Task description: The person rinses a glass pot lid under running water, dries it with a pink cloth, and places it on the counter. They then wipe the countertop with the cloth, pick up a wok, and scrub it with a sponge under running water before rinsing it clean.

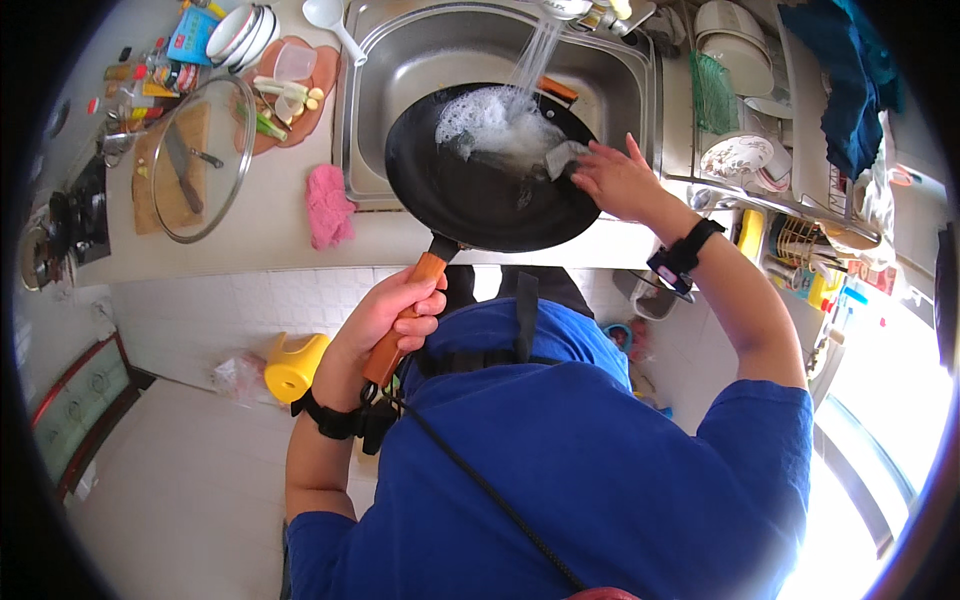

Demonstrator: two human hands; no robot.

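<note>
My left hand (409,311) is wrapped around the wooden handle (390,352) of a black wok (495,217). The wok is held over the front edge of a stainless steel sink (367,135). Water streams from the tap (566,7) into the wok's far side, where white foam (487,120) has gathered. At the wok's right rim, my right hand (619,176) holds a wet grey cloth (564,157) by its fingertips against the inner wall. Part of the wok's second, wooden grip (556,88) shows beyond the far rim.
Left of the sink lie a pink cloth (328,206), a glass lid (247,150), and a cutting board (146,202) with a cleaver (180,165). A white ladle (341,34) rests by the sink's corner. A dish rack (694,150) with bowls stands right; a yellow stool (296,367) is below.
</note>
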